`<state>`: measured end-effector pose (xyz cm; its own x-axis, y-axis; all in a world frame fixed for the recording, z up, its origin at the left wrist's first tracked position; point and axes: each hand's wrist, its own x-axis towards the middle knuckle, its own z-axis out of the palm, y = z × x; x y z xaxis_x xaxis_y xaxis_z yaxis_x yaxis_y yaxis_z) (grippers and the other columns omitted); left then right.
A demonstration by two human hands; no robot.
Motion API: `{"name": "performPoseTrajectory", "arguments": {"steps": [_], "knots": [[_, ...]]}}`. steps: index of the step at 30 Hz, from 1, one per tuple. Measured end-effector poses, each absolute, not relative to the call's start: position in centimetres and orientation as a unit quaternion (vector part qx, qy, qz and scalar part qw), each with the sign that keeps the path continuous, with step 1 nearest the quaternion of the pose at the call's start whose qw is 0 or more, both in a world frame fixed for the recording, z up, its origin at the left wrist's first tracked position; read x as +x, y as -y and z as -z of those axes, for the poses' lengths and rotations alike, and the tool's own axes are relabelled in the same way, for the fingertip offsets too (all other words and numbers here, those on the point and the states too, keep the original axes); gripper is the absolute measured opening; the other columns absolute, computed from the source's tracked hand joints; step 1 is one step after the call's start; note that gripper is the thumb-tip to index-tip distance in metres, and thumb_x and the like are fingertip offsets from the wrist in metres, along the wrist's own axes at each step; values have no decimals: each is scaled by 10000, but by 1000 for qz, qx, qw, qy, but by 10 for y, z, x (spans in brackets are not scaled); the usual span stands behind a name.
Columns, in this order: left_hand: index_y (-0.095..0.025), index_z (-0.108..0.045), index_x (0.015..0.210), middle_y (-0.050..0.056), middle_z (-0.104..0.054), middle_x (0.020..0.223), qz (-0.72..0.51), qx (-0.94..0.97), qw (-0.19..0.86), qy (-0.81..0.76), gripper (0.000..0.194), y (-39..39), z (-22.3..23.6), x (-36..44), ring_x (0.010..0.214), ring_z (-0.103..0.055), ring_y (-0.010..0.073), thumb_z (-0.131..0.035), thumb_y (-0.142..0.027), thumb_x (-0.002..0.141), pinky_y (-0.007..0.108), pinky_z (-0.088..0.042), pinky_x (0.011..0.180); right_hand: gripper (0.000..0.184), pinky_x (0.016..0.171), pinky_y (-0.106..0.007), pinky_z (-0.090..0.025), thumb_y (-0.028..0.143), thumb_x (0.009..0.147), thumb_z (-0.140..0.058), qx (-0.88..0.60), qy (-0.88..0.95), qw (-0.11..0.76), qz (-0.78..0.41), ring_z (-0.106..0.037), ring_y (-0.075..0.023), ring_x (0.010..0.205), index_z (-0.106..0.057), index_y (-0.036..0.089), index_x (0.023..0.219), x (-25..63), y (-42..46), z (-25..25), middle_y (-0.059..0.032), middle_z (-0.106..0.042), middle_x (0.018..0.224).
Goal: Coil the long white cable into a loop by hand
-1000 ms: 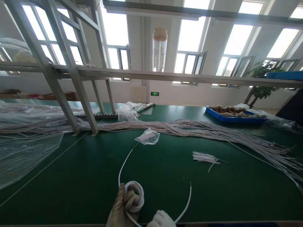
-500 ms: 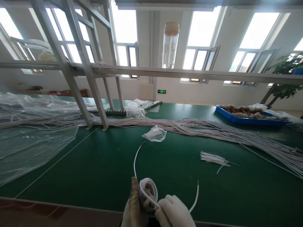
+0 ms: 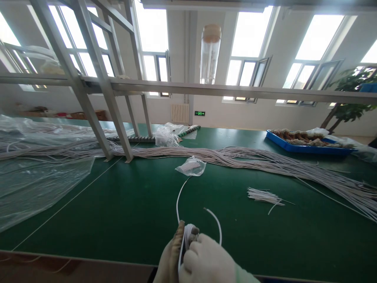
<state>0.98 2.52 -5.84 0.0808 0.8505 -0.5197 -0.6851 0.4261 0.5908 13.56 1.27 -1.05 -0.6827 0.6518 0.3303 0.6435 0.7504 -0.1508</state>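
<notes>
My left hand (image 3: 171, 259), in a tan glove, is closed round a small coil of white cable (image 3: 186, 236) at the near edge of the green table (image 3: 118, 204). My right hand (image 3: 206, 261), in a white glove, is closed over the coil from the right, and its fingers are wrapped on the cable. One free end (image 3: 180, 192) runs up toward a small clear bag (image 3: 191, 166). The other end (image 3: 215, 221) arcs above my right hand.
A long bundle of white cables (image 3: 250, 159) lies across the table. A small heap of cut white ties (image 3: 263, 195) sits right of centre. A blue tray (image 3: 306, 142) is far right, plastic sheeting (image 3: 38, 184) left, and a metal frame (image 3: 97, 78) stands above.
My right hand has moved up over the coil and carried the loose end from the right side round to above it. The coil has turned edge-on in my left hand.
</notes>
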Motion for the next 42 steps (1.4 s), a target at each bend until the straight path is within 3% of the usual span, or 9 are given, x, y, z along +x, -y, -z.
{"name": "performPoseTrajectory", "arguments": {"steps": [2, 5, 10, 15, 22, 28, 33, 39, 42], "knots": [[-208, -720, 921, 63, -741, 822, -531, 61, 712, -456, 37, -23, 44, 5, 833, -716, 271, -708, -205, 886, 360, -565, 760, 204, 591, -344, -483, 245, 871, -669, -396, 899, 188, 7, -527, -166, 511, -672, 269, 668, 133, -8, 40, 37, -644, 587], [-222, -706, 895, 48, -700, 813, -553, 17, 714, -430, 87, -20, 23, 5, 827, -693, 238, -640, -174, 924, 364, -575, 825, 215, 546, -358, -408, 221, 844, -651, -400, 891, 188, 107, -493, -198, 541, -656, 256, 632, 156, -8, 52, -11, -584, 564], [-231, -660, 752, -7, -593, 648, -570, 7, 720, -396, 198, -23, 19, 24, 685, -630, 178, -626, -180, 941, 304, -574, 734, 228, 589, -364, -437, 79, 913, -574, -457, 853, 198, 155, -583, -230, 635, -745, 190, 1014, 193, -15, 31, -53, -646, 722], [-229, -625, 700, -31, -470, 533, -569, -3, 722, -394, 290, -28, 39, 37, 551, -547, 154, -581, -245, 986, 276, -529, 582, 337, 702, -336, -559, 131, 1022, -444, -525, 770, 362, -25, -702, -233, 812, -679, 179, 1258, 176, -11, 60, -95, -744, 955], [-275, -704, 970, 37, -681, 758, -562, 11, 734, -381, 106, -15, 52, 32, 790, -698, 243, -617, -335, 964, 362, -625, 681, 369, 839, -360, -646, 321, 1040, -492, -564, 611, 495, -253, -735, -289, 1066, -632, 185, 1353, 146, -7, 89, -139, -740, 1197], [-203, -719, 954, 62, -727, 831, -484, 107, 755, -430, 71, -16, 62, 28, 970, -731, 252, -702, -248, 902, 341, -613, 845, 443, 838, -352, -647, 277, 1087, -294, -578, 589, 509, -246, -736, -260, 1027, -540, 208, 1449, 137, -2, 106, -136, -709, 1198], [-207, -692, 795, 36, -721, 745, -430, 163, 751, -474, 143, -17, 57, 10, 836, -726, 257, -791, -115, 750, 332, -587, 790, 465, 843, -389, -631, 296, 1069, -330, -625, 552, 474, -281, -728, -278, 999, -539, 254, 1482, 133, 4, 105, -117, -689, 1208], [-257, -620, 722, 27, -707, 716, -362, 243, 731, -525, 188, -16, 36, 10, 875, -713, 318, -793, -192, 751, 464, -544, 942, 570, 938, -486, -593, 421, 1075, -273, -643, 509, 467, -331, -690, -328, 1148, -306, 260, 1620, 129, 8, 89, -138, -672, 1306], [-240, -629, 752, 75, -736, 837, -347, 285, 682, -577, 184, -15, 31, 14, 981, -693, 364, -800, -310, 762, 514, -500, 999, 655, 898, -535, -596, 550, 1071, -232, -679, 471, 454, -332, -729, -357, 1040, -220, 236, 1645, 129, 9, 84, -158, -724, 1190]]}}
